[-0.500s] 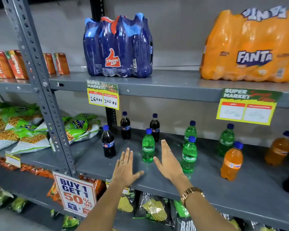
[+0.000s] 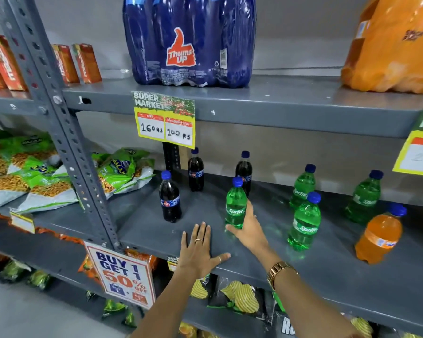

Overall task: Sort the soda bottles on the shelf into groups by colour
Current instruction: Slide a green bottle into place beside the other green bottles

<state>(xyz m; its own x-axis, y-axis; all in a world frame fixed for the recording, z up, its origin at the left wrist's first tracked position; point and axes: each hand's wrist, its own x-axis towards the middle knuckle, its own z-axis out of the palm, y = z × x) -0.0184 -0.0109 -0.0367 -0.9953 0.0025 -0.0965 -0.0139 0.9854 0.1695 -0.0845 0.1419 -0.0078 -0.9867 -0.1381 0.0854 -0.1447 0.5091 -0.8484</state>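
Soda bottles stand scattered on the grey middle shelf (image 2: 327, 272). From the left I see three dark cola bottles: one in front (image 2: 170, 197), two further back (image 2: 195, 170) (image 2: 244, 172). My left hand (image 2: 200, 252) lies flat on the shelf's front edge, fingers spread, holding nothing. Just right of it, my right hand (image 2: 250, 230) has its grip wrapped around the base of the nearest green Sprite bottle (image 2: 235, 203), which stands upright on the shelf. Further right stand three more green bottles (image 2: 303, 187) (image 2: 304, 222) (image 2: 364, 197), then an orange bottle (image 2: 379, 234) near the front.
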